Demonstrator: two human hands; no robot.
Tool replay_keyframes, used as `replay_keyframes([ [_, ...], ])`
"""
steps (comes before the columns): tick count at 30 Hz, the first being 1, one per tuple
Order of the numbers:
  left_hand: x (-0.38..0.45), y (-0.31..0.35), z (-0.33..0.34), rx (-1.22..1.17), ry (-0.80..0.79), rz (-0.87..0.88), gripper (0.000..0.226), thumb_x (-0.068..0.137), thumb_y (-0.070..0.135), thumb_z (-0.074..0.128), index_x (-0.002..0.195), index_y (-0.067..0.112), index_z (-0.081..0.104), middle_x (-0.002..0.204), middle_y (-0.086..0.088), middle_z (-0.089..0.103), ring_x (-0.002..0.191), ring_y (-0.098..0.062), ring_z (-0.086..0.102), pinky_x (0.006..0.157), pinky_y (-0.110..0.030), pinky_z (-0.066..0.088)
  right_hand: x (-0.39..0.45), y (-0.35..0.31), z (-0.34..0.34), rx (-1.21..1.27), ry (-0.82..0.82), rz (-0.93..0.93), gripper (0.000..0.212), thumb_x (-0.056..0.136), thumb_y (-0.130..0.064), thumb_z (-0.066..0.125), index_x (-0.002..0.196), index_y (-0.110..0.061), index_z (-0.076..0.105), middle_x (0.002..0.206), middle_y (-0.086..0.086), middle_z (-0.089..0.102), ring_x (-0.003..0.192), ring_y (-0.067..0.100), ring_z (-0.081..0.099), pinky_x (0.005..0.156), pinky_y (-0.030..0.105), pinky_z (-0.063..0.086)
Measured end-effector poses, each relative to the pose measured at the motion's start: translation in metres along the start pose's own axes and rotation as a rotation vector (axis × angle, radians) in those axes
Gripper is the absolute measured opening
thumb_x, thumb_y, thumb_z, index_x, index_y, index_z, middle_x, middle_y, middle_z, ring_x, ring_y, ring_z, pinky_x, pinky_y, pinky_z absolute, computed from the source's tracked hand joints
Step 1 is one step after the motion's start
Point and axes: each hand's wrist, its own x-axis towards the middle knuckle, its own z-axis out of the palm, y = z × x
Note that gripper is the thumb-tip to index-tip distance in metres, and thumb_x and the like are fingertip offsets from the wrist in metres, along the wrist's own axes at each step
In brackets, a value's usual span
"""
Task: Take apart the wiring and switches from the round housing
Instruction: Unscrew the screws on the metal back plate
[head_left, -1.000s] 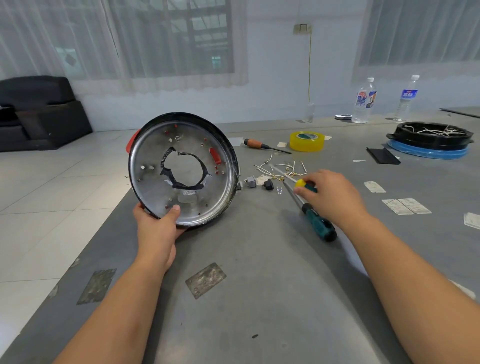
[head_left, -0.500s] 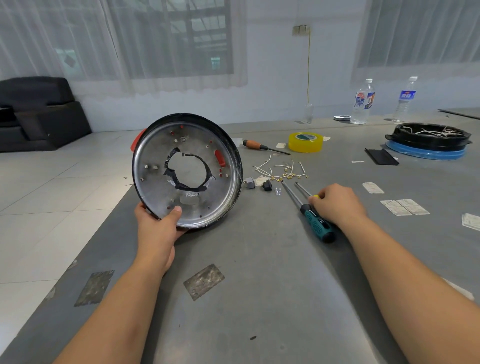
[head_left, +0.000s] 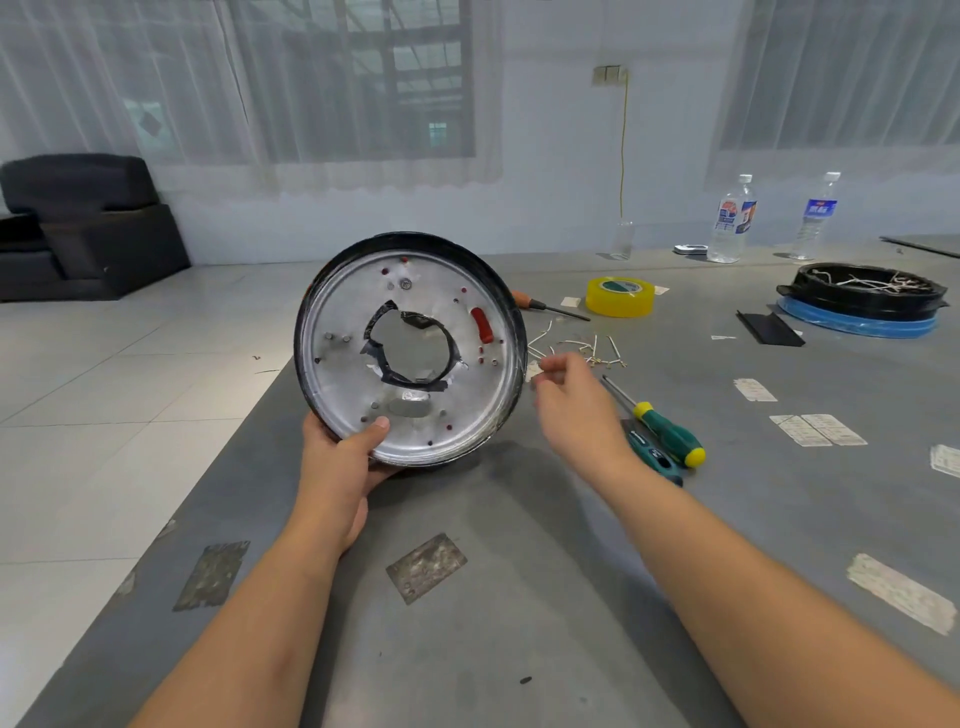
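— So which way does the round housing (head_left: 410, 348) face?
— Toward the camera, on edge near the table's (head_left: 519, 597) left border, tilted back; the left hand (head_left: 340, 467) grips its lower rim, thumb on the metal face.
— And the right hand (head_left: 576, 405)?
— Empty, fingers loosely curled, just right of the rim, near loose wires (head_left: 576, 345).
— Room to move?
— Bare tabletop in front; two screwdrivers (head_left: 662, 434) lie right.
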Motion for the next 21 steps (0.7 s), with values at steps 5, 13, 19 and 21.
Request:
replay_keyframes([
  [5,-0.005,0.004,-0.001,0.007,-0.116,-0.033,0.048,0.095,-0.002,0.068,0.133,0.024,0.057,0.117,-0.004,0.078,0.102,-0.024,0.077,0.07,-0.041,0.064,-0.013,0.015,0.032,0.165,-0.111,0.121,0.033,0.098,-0.044,0.06,0.123,-0.025,0.065,0.113,-0.009,0.07,0.106,0.014,0.064,0.09,0.03,0.049],
  [13,-0.023,0.019,0.014,-0.081,-0.131,-0.022,0.079,0.086,0.055,0.072,0.148,0.014,0.046,0.142,-0.014,0.064,0.118,-0.029,0.069,0.098,-0.048,0.055,-0.01,0.029,0.03,0.377,-0.071,0.282,0.024,0.098,-0.03,0.059,0.115,-0.02,0.071,0.109,0.0,0.076,0.106,0.025,0.07,0.099,0.051,0.053],
  [19,-0.027,0.033,0.009,-0.25,-0.151,-0.093,0.062,0.107,0.056,0.04,0.152,0.015,0.05,0.145,-0.012,0.064,0.133,-0.031,0.06,0.113,-0.052,0.046,-0.015,0.029,0.025,0.529,-0.026,0.333,0.034,0.084,-0.038,0.056,0.108,-0.019,0.072,0.103,0.001,0.078,0.102,0.028,0.072,0.1,0.054,0.053],
  [21,-0.026,0.037,0.009,-0.269,-0.09,-0.074,0.06,0.108,0.051,0.045,0.153,0.011,0.043,0.138,-0.01,0.063,0.123,-0.03,0.062,0.111,-0.048,0.045,-0.018,0.029,0.024,0.56,-0.005,0.336,0.031,0.089,-0.035,0.056,0.11,-0.019,0.072,0.104,0.0,0.078,0.104,0.027,0.071,0.101,0.053,0.052],
])
